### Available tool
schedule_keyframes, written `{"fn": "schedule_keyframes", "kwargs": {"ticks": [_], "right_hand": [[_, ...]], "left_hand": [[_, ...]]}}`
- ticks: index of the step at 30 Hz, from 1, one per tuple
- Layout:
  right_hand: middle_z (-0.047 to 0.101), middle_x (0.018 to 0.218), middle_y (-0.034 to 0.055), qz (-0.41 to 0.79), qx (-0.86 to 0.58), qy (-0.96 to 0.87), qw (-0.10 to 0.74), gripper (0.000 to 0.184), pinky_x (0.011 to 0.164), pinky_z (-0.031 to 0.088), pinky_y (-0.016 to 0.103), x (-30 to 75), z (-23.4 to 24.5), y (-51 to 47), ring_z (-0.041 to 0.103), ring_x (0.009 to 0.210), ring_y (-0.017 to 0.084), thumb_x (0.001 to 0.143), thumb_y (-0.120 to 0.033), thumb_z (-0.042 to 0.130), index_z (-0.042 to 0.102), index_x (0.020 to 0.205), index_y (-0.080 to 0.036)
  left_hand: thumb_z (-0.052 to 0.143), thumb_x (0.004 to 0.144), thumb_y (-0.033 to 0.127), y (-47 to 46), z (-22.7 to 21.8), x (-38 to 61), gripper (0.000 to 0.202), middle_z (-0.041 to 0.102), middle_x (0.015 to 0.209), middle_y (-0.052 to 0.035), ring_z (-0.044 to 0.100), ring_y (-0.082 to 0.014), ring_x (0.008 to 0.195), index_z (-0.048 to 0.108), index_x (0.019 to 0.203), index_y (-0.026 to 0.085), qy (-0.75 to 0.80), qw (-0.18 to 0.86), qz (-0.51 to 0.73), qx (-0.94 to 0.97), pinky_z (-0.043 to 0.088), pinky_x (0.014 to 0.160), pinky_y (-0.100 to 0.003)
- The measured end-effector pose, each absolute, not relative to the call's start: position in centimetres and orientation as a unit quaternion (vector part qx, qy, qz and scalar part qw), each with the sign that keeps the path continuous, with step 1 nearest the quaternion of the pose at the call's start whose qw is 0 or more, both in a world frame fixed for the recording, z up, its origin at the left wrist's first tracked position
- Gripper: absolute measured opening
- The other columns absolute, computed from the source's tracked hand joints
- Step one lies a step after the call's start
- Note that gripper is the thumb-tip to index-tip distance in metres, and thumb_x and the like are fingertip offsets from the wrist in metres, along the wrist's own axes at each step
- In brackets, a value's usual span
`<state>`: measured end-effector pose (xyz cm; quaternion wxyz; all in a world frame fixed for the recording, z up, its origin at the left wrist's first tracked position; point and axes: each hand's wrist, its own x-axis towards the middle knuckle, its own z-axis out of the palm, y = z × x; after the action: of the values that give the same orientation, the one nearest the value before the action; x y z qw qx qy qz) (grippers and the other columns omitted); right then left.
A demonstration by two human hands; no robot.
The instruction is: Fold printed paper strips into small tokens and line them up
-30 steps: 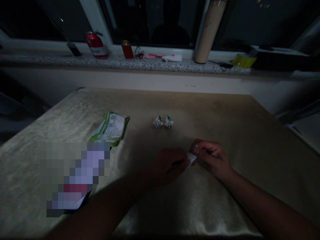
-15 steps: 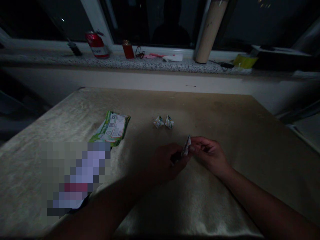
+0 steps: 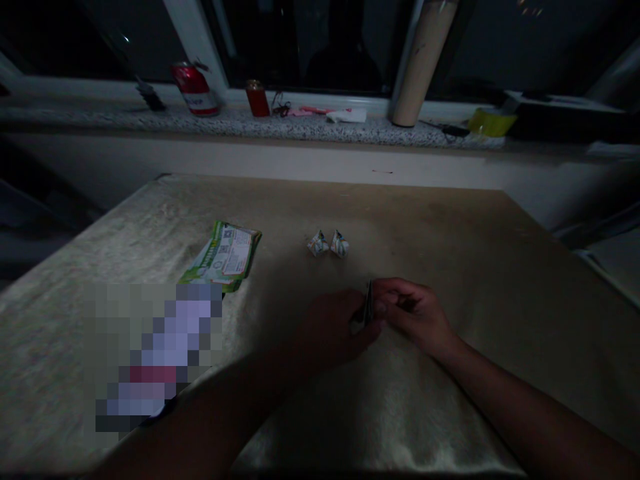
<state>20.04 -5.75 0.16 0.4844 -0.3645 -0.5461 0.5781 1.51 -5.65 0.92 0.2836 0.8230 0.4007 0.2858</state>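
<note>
Head view: left hand (image 3: 340,323) and right hand (image 3: 419,313) both partly closed, fingertips pinching one thin paper (image 3: 369,301) between them; two folded papers (image 3: 340,245) lie beyond the left hand.

The held piece (image 3: 369,303) seems dark and pale, the packet (image 3: 231,255) green-and-white.

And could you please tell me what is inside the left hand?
The left hand holds a thin piece, seen edge-on; the part within the grip is covered from view.
</note>
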Motion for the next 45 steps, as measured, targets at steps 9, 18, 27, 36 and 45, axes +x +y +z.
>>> {"fn": "schedule_keyframes", "kwargs": {"ticks": [9, 18, 27, 36, 45], "right_hand": [[0.073, 0.072, 0.0019, 0.545, -0.397, -0.568, 0.473, 0.018, 0.060, 0.053, 0.022, 20.4, 0.1, -5.5, 0.067, 0.063, 0.013, 0.084, -0.036, 0.074, 0.075, 0.093, -0.019], [0.074, 0.073, 0.0022, 0.503, -0.409, -0.603, 0.465, 0.012, 0.058, 0.055, 0.023, 19.8, -0.1, -5.7, 0.070, 0.065, 0.014, 0.083, -0.028, 0.072, 0.072, 0.092, -0.020], [0.076, 0.070, 0.0011, 0.307, -0.482, -0.668, 0.477, 0.021, 0.058, 0.059, 0.022, 19.8, -0.5, -6.0, 0.072, 0.059, 0.014, 0.081, -0.022, 0.072, 0.073, 0.103, -0.020], [0.072, 0.064, -0.0013, 0.227, -0.507, -0.702, 0.445, 0.020, 0.053, 0.055, 0.020, 19.4, 0.5, -6.2, 0.068, 0.052, 0.012, 0.083, -0.019, 0.066, 0.072, 0.102, -0.018], [0.071, 0.063, -0.0004, 0.328, -0.517, -0.649, 0.451, 0.022, 0.052, 0.054, 0.021, 19.4, 0.2, -6.0, 0.066, 0.052, 0.013, 0.081, -0.022, 0.066, 0.071, 0.102, -0.019]], "left_hand": [[0.056, 0.091, 0.041, -5.2, 1.5, 1.1, 0.028, 0.052, 0.067, 0.0028, 0.046, -0.0115, 0.060, 0.055, 0.076, 0.017, 0.378, 0.348, 0.261, 0.817, 0.033, 0.058, -0.024], [0.053, 0.089, 0.032, -5.2, 1.4, 1.1, 0.017, 0.056, 0.072, 0.0003, 0.050, -0.0135, 0.064, 0.055, 0.081, 0.017, 0.370, 0.338, 0.275, 0.820, 0.035, 0.061, -0.025], [0.049, 0.088, 0.024, -4.9, 0.7, 1.5, 0.015, 0.062, 0.075, -0.0021, 0.054, -0.0156, 0.066, 0.062, 0.086, 0.017, 0.473, 0.341, 0.259, 0.770, 0.036, 0.062, -0.027], [0.049, 0.088, 0.025, -4.4, 0.5, 2.1, 0.023, 0.067, 0.073, -0.0003, 0.059, -0.0140, 0.065, 0.069, 0.082, 0.017, 0.500, 0.432, 0.301, 0.687, 0.040, 0.062, -0.025], [0.054, 0.081, 0.026, -4.5, 0.2, 2.1, 0.017, 0.062, 0.067, 0.0000, 0.055, -0.0142, 0.063, 0.064, 0.072, 0.017, 0.511, 0.465, 0.329, 0.643, 0.037, 0.060, -0.025]]}}
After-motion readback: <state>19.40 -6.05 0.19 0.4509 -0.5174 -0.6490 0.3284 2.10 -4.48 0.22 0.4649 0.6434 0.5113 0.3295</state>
